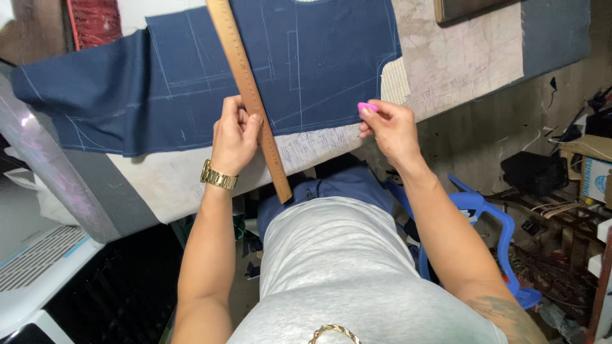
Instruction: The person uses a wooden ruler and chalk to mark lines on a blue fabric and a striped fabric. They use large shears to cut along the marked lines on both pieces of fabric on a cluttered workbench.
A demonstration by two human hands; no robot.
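Dark blue fabric (191, 76) with white chalk lines lies spread over a worktable (459, 57). A long wooden ruler (245, 83) runs diagonally across the fabric and past the table's near edge. My left hand (234, 137), with a gold watch at the wrist, grips the ruler near its lower part. My right hand (390, 130) pinches a small pink piece of tailor's chalk (367, 107) at the fabric's lower edge, to the right of the ruler.
A blue plastic chair (491, 223) stands behind me on the right. Clutter, a dark bag (534, 172) and boxes (596, 175) fill the floor at the far right. A white appliance (38, 267) sits at lower left. The table top is worn and scribbled.
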